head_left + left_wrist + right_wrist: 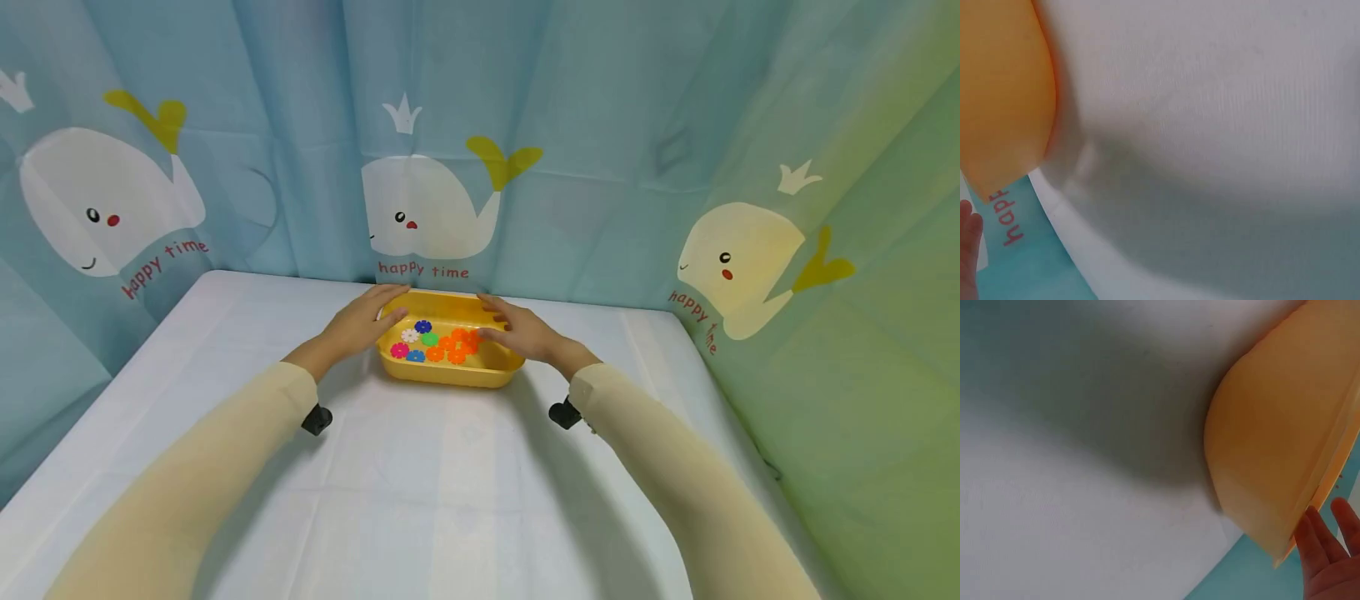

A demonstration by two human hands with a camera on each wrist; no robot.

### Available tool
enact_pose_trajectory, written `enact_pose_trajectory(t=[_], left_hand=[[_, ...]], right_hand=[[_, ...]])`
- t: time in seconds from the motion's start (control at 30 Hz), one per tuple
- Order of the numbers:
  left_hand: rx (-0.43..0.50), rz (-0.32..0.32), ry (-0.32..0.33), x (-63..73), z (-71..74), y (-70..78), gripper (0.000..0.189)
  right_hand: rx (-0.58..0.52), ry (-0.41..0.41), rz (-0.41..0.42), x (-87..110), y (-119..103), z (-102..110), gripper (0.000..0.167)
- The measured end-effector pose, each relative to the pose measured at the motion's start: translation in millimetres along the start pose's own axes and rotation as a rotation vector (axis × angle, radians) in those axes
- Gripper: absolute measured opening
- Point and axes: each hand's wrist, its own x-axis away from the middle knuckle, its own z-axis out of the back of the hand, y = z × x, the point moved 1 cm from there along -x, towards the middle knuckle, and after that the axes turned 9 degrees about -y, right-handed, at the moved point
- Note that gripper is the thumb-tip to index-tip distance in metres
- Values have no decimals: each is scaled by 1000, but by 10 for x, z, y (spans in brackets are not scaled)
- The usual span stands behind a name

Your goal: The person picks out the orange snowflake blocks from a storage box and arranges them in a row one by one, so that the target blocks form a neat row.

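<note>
A yellow plastic basin [442, 377] stands on the table near its back edge. Inside lie several flower-shaped plastic pieces: orange ones [457, 356], a white one [409, 335], a green one [430, 340], a pink one [400, 351] and blue ones [423, 327]. My left hand [360, 323] is at the basin's left end, fingers extended along the rim and thumb over the inside. At the right end, my right hand [528, 332] reaches over the rim with its fingers spread. In the right wrist view, its fingertips [1311, 515] are right at the rim.
A pale cloth covers the table [450, 483]. Behind it hangs a blue curtain [600, 208] printed with white whales, and the curtain continues along both sides. Dark wrist devices [317, 419] sit under both sleeves.
</note>
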Motion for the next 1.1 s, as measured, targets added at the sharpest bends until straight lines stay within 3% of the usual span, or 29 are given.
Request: enact_pose_trajectory(t=[0.23, 0.6, 1.1], left_hand=[[121, 41, 59, -12, -46, -75, 57], [212, 72, 84, 13, -107, -140, 54], [296, 161, 108, 6, -145, -154, 52]], right_hand=[[-107, 14, -29, -63, 1, -59, 74], [-187, 21, -23, -191, -40, -163, 61], [-110, -4, -128, -261, -20, -102, 57]])
